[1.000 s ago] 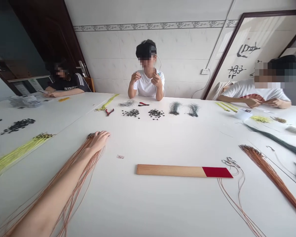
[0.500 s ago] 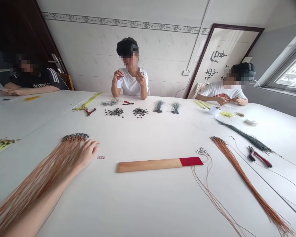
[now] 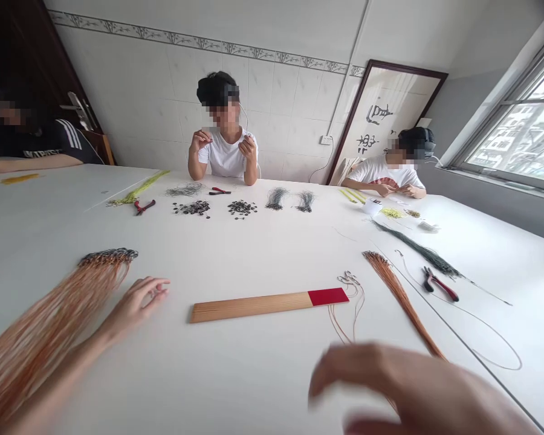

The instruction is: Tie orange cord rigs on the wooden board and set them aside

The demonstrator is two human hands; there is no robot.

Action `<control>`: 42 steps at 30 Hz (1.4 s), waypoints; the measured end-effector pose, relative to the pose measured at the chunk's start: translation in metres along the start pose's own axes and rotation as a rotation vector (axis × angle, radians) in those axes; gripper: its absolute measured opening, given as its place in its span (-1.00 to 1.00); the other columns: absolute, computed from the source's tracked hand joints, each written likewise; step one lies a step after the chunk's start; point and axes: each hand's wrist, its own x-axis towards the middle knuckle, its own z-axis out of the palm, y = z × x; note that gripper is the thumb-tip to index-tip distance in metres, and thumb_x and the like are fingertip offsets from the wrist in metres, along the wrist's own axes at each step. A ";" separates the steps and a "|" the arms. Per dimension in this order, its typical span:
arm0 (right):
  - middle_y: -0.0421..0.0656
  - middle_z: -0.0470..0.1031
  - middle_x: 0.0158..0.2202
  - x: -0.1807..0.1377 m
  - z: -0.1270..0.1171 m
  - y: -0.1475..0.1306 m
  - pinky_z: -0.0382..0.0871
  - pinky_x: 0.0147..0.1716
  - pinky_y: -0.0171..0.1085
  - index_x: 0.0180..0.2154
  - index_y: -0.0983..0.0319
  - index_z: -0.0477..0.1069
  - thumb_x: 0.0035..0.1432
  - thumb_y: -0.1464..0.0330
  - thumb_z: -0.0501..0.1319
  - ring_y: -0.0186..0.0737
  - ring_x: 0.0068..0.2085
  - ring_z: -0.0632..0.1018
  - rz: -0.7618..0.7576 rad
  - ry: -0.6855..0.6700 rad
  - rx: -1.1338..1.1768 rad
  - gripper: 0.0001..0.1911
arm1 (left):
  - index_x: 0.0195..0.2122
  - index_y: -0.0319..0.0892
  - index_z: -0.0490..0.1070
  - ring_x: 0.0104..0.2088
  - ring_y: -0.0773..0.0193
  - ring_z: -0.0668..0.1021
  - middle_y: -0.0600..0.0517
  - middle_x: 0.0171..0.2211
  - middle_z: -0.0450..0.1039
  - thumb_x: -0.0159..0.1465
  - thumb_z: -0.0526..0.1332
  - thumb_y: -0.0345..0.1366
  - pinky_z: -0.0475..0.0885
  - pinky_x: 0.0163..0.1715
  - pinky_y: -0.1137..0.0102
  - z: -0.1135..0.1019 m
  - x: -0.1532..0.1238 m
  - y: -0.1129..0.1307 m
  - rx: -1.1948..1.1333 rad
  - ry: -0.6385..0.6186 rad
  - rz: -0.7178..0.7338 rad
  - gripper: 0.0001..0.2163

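Note:
My left hand [image 3: 138, 300] rests low on the white table [image 3: 254, 368], fingers stretched out to the right and holding nothing. It lies just right of a long bundle of brown cords [image 3: 49, 320] with dark clasps at the far end. My right hand [image 3: 412, 389] comes in at the bottom right, large and smeared by motion, so its fingers are unclear. Between the hands lies a closed wooden fan [image 3: 254, 306] with a red end. A few loose brown cords with hooks [image 3: 351, 287] lie at that end.
A second brown cord bundle [image 3: 399, 290], red pliers [image 3: 440, 284] and dark green cords [image 3: 417, 244] lie to the right. Piles of black beads [image 3: 241, 208], more pliers [image 3: 142, 206] and yellow cords [image 3: 138, 188] lie further off. Three other people sit at the table's far side.
My left hand has drawn back off the cord bundle's clasp end toward me and to the right. My right hand has come into view. The view has swung to the right.

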 end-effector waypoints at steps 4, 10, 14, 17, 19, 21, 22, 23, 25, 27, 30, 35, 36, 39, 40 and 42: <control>-0.07 0.47 -0.25 0.036 -0.046 0.084 0.34 -0.34 -0.24 -0.28 0.19 0.42 0.11 0.27 0.03 -0.15 -0.27 0.48 0.554 0.375 -0.185 -0.76 | 0.01 0.10 0.30 0.00 0.08 0.34 0.04 -0.02 0.30 0.11 0.14 0.00 0.23 -0.02 0.26 0.018 -0.008 0.027 0.027 -0.219 0.138 -0.58; -0.06 0.46 -0.39 0.053 -0.026 0.194 0.27 -0.47 -0.32 -0.39 0.27 0.39 -0.01 0.32 0.10 -0.21 -0.40 0.46 0.707 0.607 -0.162 -0.83 | 0.06 0.14 0.23 -0.02 0.09 0.32 0.04 0.00 0.24 0.09 0.20 -0.08 0.23 -0.03 0.23 0.036 -0.017 0.047 0.005 -0.264 0.160 -0.53; -0.11 0.44 -0.41 0.060 -0.008 0.197 0.21 -0.52 -0.35 -0.27 0.22 0.35 0.06 0.22 0.04 -0.24 -0.43 0.43 0.678 0.684 -0.193 -0.74 | -0.08 0.05 0.36 -0.06 0.14 0.35 0.04 -0.10 0.32 0.15 0.15 -0.09 0.28 -0.05 0.28 0.039 -0.013 0.060 -0.080 -0.231 0.163 -0.69; -0.14 0.44 -0.39 0.060 -0.004 0.193 0.18 -0.55 -0.36 -0.28 0.17 0.35 0.09 0.20 0.01 -0.27 -0.46 0.41 0.633 0.708 -0.217 -0.74 | -0.13 0.00 0.38 -0.08 0.19 0.36 0.04 -0.13 0.34 0.16 0.14 -0.12 0.32 -0.07 0.38 0.038 -0.013 0.064 -0.164 -0.249 0.153 -0.74; -0.14 0.45 -0.32 0.057 -0.003 0.195 0.20 -0.52 -0.36 -0.32 0.16 0.37 0.10 0.21 -0.01 -0.27 -0.44 0.41 0.592 0.724 -0.214 -0.75 | -0.13 -0.03 0.38 -0.11 0.22 0.39 0.03 -0.14 0.33 0.17 0.13 -0.13 0.35 -0.13 0.44 0.038 -0.014 0.064 -0.222 -0.284 0.132 -0.74; -0.13 0.45 -0.29 0.052 -0.003 0.200 0.22 -0.48 -0.34 -0.37 0.17 0.37 0.10 0.22 -0.02 -0.26 -0.40 0.42 0.558 0.740 -0.214 -0.75 | -0.12 -0.04 0.38 -0.15 0.24 0.41 0.02 -0.14 0.33 0.18 0.12 -0.13 0.37 -0.18 0.48 0.037 -0.016 0.063 -0.278 -0.298 0.111 -0.74; -0.12 0.45 -0.29 0.049 -0.004 0.203 0.22 -0.47 -0.33 -0.40 0.18 0.36 0.10 0.23 -0.03 -0.25 -0.39 0.42 0.546 0.746 -0.216 -0.75 | -0.13 -0.05 0.38 -0.16 0.24 0.42 0.01 -0.14 0.33 0.18 0.12 -0.13 0.37 -0.20 0.49 0.037 -0.017 0.062 -0.303 -0.294 0.101 -0.73; -0.11 0.45 -0.31 0.046 -0.005 0.206 0.23 -0.46 -0.32 -0.41 0.19 0.35 0.09 0.23 -0.03 -0.24 -0.39 0.42 0.536 0.749 -0.217 -0.74 | -0.13 -0.06 0.38 -0.16 0.24 0.42 0.01 -0.15 0.34 0.17 0.13 -0.12 0.37 -0.21 0.49 0.037 -0.017 0.061 -0.328 -0.285 0.089 -0.73; -0.10 0.44 -0.33 0.040 -0.008 0.213 0.24 -0.44 -0.30 -0.44 0.20 0.33 0.08 0.22 -0.03 -0.22 -0.38 0.42 0.533 0.746 -0.213 -0.74 | -0.15 -0.08 0.39 -0.16 0.22 0.41 0.00 -0.17 0.34 0.15 0.15 -0.10 0.37 -0.20 0.47 0.035 -0.017 0.060 -0.372 -0.264 0.055 -0.72; -0.10 0.44 -0.35 0.034 -0.011 0.220 0.24 -0.43 -0.29 -0.44 0.20 0.32 0.06 0.20 -0.03 -0.20 -0.37 0.42 0.561 0.743 -0.203 -0.74 | -0.17 -0.09 0.41 -0.16 0.20 0.40 0.01 -0.18 0.35 0.12 0.18 -0.09 0.36 -0.19 0.45 0.032 -0.016 0.060 -0.408 -0.249 0.009 -0.71; -0.11 0.45 -0.35 0.028 -0.015 0.231 0.24 -0.43 -0.27 -0.44 0.19 0.33 0.03 0.18 0.00 -0.18 -0.36 0.42 0.605 0.753 -0.172 -0.74 | -0.18 -0.09 0.43 -0.14 0.18 0.39 0.01 -0.19 0.35 0.09 0.20 -0.09 0.34 -0.16 0.43 0.025 -0.015 0.061 -0.453 -0.241 -0.049 -0.70; -0.08 0.44 -0.41 0.024 -0.026 0.242 0.29 -0.38 -0.23 -0.48 0.23 0.37 -0.05 0.20 0.03 -0.18 -0.38 0.42 0.598 0.773 -0.112 -0.74 | -0.18 -0.10 0.42 -0.09 0.17 0.38 0.00 -0.15 0.33 0.10 0.19 -0.07 0.32 -0.09 0.40 0.020 -0.015 0.055 -0.491 -0.234 -0.093 -0.68; -0.08 0.44 -0.45 0.022 -0.030 0.242 0.29 -0.40 -0.22 -0.51 0.23 0.38 -0.07 0.19 0.05 -0.18 -0.40 0.42 0.615 0.758 -0.086 -0.73 | -0.18 -0.10 0.42 -0.08 0.18 0.38 0.00 -0.14 0.33 0.10 0.19 -0.07 0.32 -0.08 0.40 0.021 -0.015 0.053 -0.478 -0.238 -0.092 -0.68; -0.04 0.47 -0.43 0.012 -0.041 0.237 0.28 -0.48 -0.23 -0.50 0.24 0.44 -0.16 0.18 0.15 -0.17 -0.43 0.43 0.714 0.656 0.113 -0.74 | -0.17 -0.08 0.42 -0.08 0.18 0.37 0.00 -0.12 0.32 0.10 0.20 -0.08 0.32 -0.07 0.39 0.029 -0.015 0.049 -0.419 -0.245 -0.047 -0.69; -0.03 0.49 -0.37 0.008 -0.045 0.233 0.29 -0.47 -0.23 -0.47 0.23 0.46 -0.18 0.17 0.19 -0.17 -0.41 0.44 0.743 0.640 0.203 -0.73 | -0.16 -0.06 0.42 -0.07 0.18 0.37 0.00 -0.11 0.32 0.11 0.19 -0.08 0.32 -0.06 0.39 0.031 -0.014 0.050 -0.403 -0.248 -0.016 -0.70; 0.00 0.49 -0.25 0.003 -0.052 0.223 0.33 -0.41 -0.21 -0.42 0.22 0.47 -0.22 0.15 0.25 -0.13 -0.32 0.46 0.752 0.690 0.366 -0.69 | -0.15 -0.04 0.41 -0.06 0.18 0.36 0.01 -0.11 0.31 0.13 0.17 -0.10 0.32 -0.05 0.37 0.037 -0.013 0.054 -0.371 -0.250 0.056 -0.71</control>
